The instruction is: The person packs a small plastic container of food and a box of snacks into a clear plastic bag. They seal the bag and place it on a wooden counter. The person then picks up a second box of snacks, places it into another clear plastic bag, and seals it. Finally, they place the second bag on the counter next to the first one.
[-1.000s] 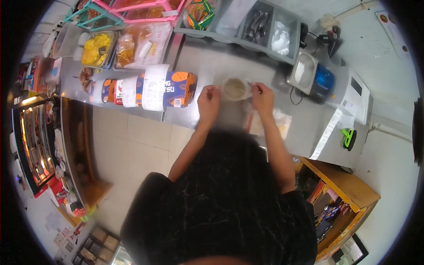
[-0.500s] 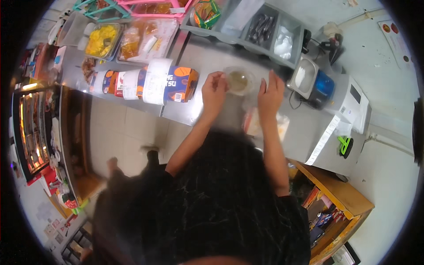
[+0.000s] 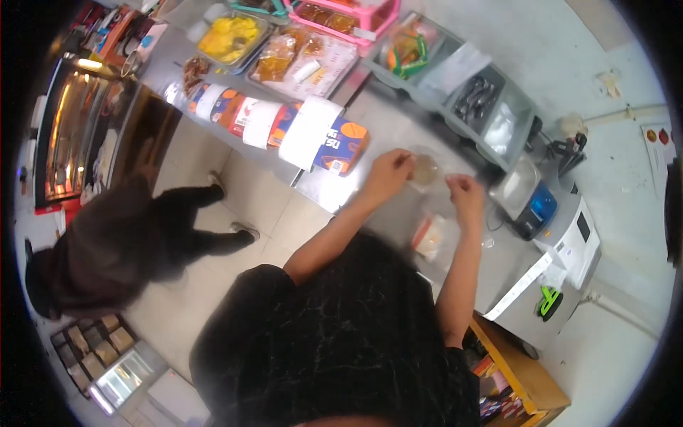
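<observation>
Left hand [image 3: 391, 174] has its thumb and fingers curled in close at the left side of a clear round plastic cup [image 3: 427, 171], the fingertips at its rim; whether they truly pinch it or only steady it, I cannot tell. Right hand [image 3: 466, 196] sits just off the cup's other side, fingers bent in toward the thumb, with a visible gap to the rim. Whether anything thin is caught between those fingertips is too blurred to tell.

A second ago both hands flanked the rim closely; half a second ago the right one stood off with its fingers extended, and now they have folded in again. That suggests the cup is still being worked on, with the left side doing the steadying. It has brownish contents and is over the steel counter [image 3: 384, 124], between the front edge and the grey divided bin [image 3: 455, 127] along the back.

The whole view has swung round (the wearer's head turned, I would judge), so the printed cartons [image 3: 345, 149] along the front edge slant more steeply. A pale packet [image 3: 435, 238] lies near that edge, between the forearms. Beyond the counter's front edge, a co-worker [image 3: 121, 242] has come fully into the walkway at left.
</observation>
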`<action>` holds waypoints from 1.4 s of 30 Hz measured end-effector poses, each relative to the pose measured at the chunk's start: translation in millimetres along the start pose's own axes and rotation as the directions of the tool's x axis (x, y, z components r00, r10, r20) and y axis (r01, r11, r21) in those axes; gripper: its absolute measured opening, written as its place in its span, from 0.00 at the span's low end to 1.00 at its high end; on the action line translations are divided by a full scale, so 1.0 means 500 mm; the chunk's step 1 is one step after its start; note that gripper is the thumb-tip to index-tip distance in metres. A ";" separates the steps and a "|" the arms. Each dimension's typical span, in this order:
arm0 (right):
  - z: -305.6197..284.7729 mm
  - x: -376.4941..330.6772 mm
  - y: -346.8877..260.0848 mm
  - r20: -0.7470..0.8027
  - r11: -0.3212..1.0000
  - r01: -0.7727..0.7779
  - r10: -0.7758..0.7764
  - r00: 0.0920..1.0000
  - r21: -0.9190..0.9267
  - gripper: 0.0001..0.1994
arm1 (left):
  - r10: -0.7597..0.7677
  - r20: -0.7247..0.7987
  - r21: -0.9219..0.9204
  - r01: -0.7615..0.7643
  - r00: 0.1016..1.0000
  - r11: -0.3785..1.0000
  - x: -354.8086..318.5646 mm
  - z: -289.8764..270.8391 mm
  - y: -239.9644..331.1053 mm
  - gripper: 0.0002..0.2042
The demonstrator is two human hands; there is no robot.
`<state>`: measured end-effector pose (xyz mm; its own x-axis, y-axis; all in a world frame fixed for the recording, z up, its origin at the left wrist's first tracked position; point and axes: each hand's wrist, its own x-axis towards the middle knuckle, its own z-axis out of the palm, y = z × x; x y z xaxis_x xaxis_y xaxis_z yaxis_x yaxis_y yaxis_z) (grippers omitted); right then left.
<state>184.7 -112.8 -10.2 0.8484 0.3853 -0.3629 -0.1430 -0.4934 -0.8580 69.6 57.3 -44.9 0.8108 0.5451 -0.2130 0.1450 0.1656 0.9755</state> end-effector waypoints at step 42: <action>0.002 -0.128 -0.295 -0.071 0.901 0.434 -0.434 0.898 -0.017 0.16 | 0.470 0.191 0.268 -0.506 0.862 0.820 -0.028 0.015 0.297 0.21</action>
<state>151.1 -64.1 139.1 0.8599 0.5052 0.0723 0.2481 -0.2899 -0.9243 83.9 68.0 103.3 0.8753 0.3906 0.2850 -0.1396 -0.3602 0.9224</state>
